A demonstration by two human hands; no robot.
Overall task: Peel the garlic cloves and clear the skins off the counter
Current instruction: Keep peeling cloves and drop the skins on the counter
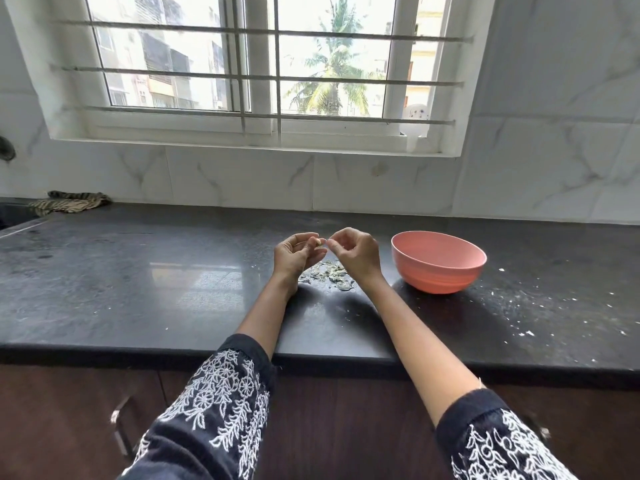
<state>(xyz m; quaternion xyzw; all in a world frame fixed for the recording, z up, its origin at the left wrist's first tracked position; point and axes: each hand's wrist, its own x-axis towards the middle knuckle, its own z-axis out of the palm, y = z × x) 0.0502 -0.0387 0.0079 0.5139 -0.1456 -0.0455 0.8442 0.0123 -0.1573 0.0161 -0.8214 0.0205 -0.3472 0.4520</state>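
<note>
Nearest the camera, two forearms in dark sleeves (221,403) with white floral embroidery reach out over the front edge of the black counter (138,278). Both hands are up off the surface, meeting in the middle. The left hand (294,254) has its fingers curled in, and a garlic clove (317,242) sits pinched at its fingertips, right at the tip end between thumb and forefinger. The right hand (355,252) comes in from the right, fingers curled too, its thumb and forefinger closed at the clove's right end, apparently nipping at the skin, though the clove is too small to be sure. Its long axis looks to run roughly left to right between the two hands.

Directly beneath the hands, a loose pile of papery skins (329,273) lies on the counter. Just to the right, a pink bowl (438,263) stands upright; its contents are hidden by the rim. White flecks (530,332) scatter across the counter's right side. Far left, a striped cloth (71,201) lies bunched against the marble-tiled wall (381,181). Beyond it, a barred window (256,71). No readable writing anywhere.
</note>
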